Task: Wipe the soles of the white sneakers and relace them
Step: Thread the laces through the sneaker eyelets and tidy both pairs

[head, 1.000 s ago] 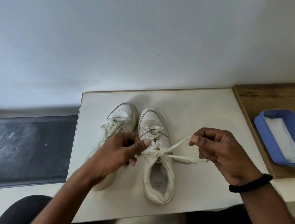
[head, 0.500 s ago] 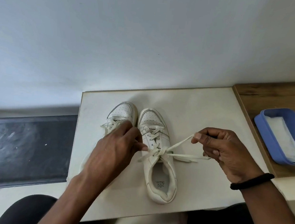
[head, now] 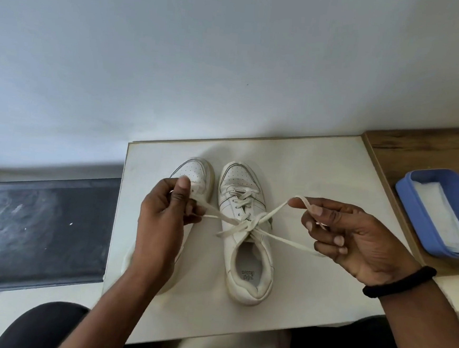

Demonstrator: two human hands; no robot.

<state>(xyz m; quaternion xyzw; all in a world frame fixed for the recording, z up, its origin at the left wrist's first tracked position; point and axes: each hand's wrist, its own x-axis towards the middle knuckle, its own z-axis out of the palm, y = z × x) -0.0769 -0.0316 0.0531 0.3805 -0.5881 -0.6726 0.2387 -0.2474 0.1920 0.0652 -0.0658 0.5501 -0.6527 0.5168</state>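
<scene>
Pinching lace [head: 249, 224] loops: left hand [head: 164, 218] and right hand [head: 355, 238] fingers curled, raised apart over right sneaker [head: 246, 257].

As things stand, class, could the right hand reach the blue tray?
Probably yes: nothing stands between the right hand and the blue tray, but that hand holds the lace and must release it first.

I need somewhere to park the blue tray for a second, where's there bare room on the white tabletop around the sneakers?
Bare: the back right corner of the white tabletop, between the right sneaker and the wooden counter; also the near strip below its heel. Crowded: the middle, where the left hand and right hand stretch the lace.
</scene>
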